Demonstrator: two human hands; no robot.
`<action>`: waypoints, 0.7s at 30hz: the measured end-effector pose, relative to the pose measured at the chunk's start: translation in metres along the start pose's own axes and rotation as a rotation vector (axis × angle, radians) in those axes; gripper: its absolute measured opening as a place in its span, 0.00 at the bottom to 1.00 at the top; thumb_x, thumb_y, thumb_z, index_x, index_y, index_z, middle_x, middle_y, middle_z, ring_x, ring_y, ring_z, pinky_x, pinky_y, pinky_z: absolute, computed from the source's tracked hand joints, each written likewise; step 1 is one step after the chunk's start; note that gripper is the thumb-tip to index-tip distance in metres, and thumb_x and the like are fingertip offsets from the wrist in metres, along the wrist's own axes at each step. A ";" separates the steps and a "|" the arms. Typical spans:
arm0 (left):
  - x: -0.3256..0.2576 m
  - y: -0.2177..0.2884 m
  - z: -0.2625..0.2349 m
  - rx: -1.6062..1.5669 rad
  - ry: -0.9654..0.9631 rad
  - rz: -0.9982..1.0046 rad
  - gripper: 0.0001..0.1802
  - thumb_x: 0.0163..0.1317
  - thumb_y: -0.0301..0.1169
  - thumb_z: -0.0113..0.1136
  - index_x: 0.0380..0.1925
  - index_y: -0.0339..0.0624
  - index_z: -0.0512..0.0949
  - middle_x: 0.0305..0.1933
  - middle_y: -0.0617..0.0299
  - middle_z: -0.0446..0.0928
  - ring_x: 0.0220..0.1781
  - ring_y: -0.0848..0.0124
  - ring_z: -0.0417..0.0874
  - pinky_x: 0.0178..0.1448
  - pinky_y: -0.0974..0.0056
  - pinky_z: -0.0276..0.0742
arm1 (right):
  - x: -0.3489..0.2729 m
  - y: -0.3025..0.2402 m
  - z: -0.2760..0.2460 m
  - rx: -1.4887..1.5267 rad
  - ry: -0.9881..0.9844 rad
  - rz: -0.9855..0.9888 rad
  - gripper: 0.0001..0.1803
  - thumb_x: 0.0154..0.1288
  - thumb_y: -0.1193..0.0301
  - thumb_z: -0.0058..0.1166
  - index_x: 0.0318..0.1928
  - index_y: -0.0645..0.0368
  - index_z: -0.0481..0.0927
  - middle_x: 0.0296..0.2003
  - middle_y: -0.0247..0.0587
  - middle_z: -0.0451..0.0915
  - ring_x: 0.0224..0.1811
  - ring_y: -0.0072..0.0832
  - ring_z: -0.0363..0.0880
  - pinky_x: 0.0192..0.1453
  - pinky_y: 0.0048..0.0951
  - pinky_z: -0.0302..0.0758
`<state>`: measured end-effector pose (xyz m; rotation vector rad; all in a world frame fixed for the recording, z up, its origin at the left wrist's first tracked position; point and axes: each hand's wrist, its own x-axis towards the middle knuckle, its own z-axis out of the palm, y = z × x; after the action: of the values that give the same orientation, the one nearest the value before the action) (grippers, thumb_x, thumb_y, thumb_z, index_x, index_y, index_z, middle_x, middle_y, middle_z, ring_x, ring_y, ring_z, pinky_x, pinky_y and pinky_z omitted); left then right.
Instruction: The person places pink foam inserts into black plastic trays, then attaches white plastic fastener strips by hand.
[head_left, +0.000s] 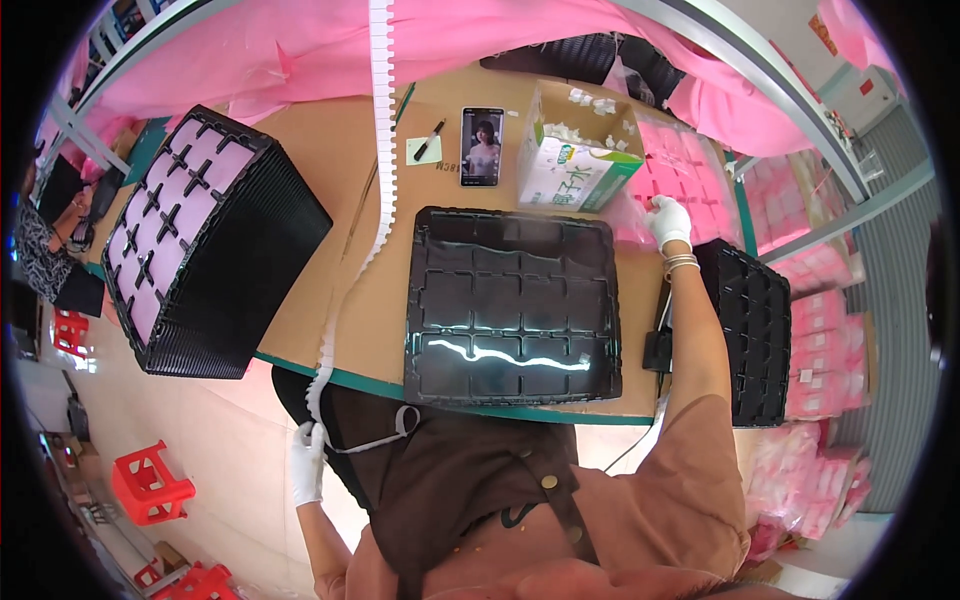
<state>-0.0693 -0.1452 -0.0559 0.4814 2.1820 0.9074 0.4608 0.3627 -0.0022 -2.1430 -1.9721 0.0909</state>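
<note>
My left hand (308, 465), in a white glove, is low beside the table edge, its fingers closed on a long white notched strip (383, 120). The strip runs down from the top across the table, and a loop of white tape curls over my apron. My right hand (670, 222), also gloved, reaches out at the right with fingers curled, beside a plastic-wrapped pack of pink pieces (680, 165). What its fingers hold, if anything, is too small to make out. In front of me lies a black compartment tray (512, 310) with a glossy clear surface.
A tilted stack of black trays (250, 270) with pink pieces on top stands left. Behind are a phone (481, 147), a pen (430, 140) on a note and an open carton (580, 165) with white scraps. More black trays (755, 335) stand right; a red stool (150, 483) is lower left.
</note>
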 end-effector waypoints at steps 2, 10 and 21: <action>0.003 -0.004 -0.015 0.172 0.083 0.065 0.28 0.64 0.42 0.57 0.57 0.31 0.69 0.41 0.54 0.75 0.37 0.70 0.75 0.43 0.67 0.73 | -0.003 0.007 0.006 0.018 0.021 0.036 0.16 0.51 0.65 0.59 0.43 0.50 0.83 0.38 0.49 0.82 0.42 0.44 0.81 0.50 0.38 0.76; -0.009 0.137 0.012 0.067 0.389 0.649 0.16 0.66 0.33 0.55 0.51 0.38 0.73 0.50 0.56 0.72 0.49 0.67 0.75 0.51 0.64 0.73 | 0.000 0.009 -0.009 0.062 0.202 0.024 0.07 0.56 0.70 0.52 0.34 0.55 0.82 0.33 0.53 0.81 0.39 0.48 0.80 0.46 0.43 0.76; -0.051 0.242 0.221 -0.639 -1.285 0.206 0.35 0.69 0.56 0.41 0.57 0.31 0.68 0.53 0.50 0.75 0.56 0.64 0.75 0.62 0.61 0.68 | -0.164 -0.096 -0.149 0.669 0.253 -0.481 0.08 0.51 0.85 0.41 0.31 0.64 0.71 0.23 0.44 0.69 0.26 0.36 0.70 0.36 0.29 0.70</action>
<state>0.1432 0.0932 0.0336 0.6929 0.6530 0.9365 0.3809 0.1885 0.1448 -1.1828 -1.8892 0.3250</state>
